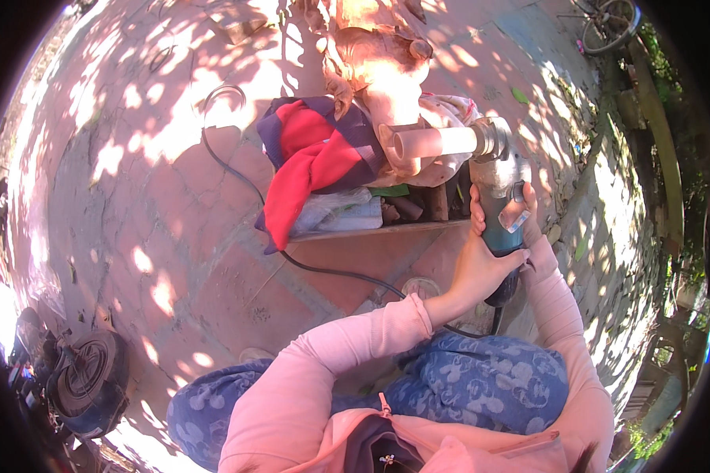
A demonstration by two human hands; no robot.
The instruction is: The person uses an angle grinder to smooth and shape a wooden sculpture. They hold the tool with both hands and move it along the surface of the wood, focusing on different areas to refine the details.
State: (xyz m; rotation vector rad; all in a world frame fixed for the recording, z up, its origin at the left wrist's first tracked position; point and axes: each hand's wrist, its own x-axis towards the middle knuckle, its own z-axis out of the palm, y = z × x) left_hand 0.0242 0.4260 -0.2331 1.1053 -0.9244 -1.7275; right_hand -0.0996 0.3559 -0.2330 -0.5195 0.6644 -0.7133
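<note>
A teal and grey angle grinder (497, 225) is held upright in front of me, right of centre. My left hand (481, 264) wraps round its body from the left, low down near the black rear end. On the other side, my right hand (531, 209) grips the body higher up, its fingers partly hidden behind the tool. From the grinder's head a pale tan hollow cylinder (438, 143) sticks out to the left. It lies in front of a carved reddish-brown wooden piece (383, 67); whether they touch I cannot tell.
Below the carving stands a wooden box (386, 229) holding plastic bags and wood pieces. Red and dark purple cloth (312, 162) drapes over its left side. A black cord (331, 272) loops across the paved floor (189, 205). A black wheel (88, 378) is at lower left, a bicycle (610, 27) at far right.
</note>
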